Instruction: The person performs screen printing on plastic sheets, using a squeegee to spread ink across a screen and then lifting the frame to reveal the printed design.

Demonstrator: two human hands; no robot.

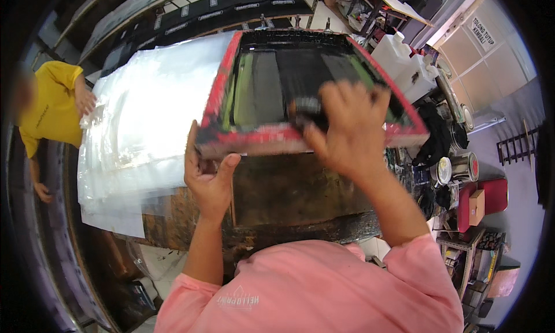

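From the head view, the thing in play is a shallow red-edged screen frame [222,78] with dark mesh [263,84], sitting over the middle of the desk [176,214], its near edge raised above a brown board [289,188]. Left hand [207,185] is wrapped around the near left corner, fingers up the outside and thumb by the front bar. Right hand [354,128] is blurry, but it looks curled around a dark tool [306,108] over the mesh, thumb one side, fingers the other.

Handling-wise, my guess: the frame's stiff and a bit awkward more than heavy, and the mesh is the delicate bit, so I'd hold it by the bars or corners and keep fingertips off the middle. The inside looks smeared with black and green, so probably slippery there. The tool I'd grab by its upper part.

Desk's stained and grubby. Glossy, see-through sheets [150,102] cover the left side, floppy and slick by the look of them, with a co-worker in a yellow shirt [56,102] alongside. Dark cloth [231,9] lies on the rack behind; over right are white jugs [393,52], cans [464,167], a red chair [496,194] and a pale door [480,55].
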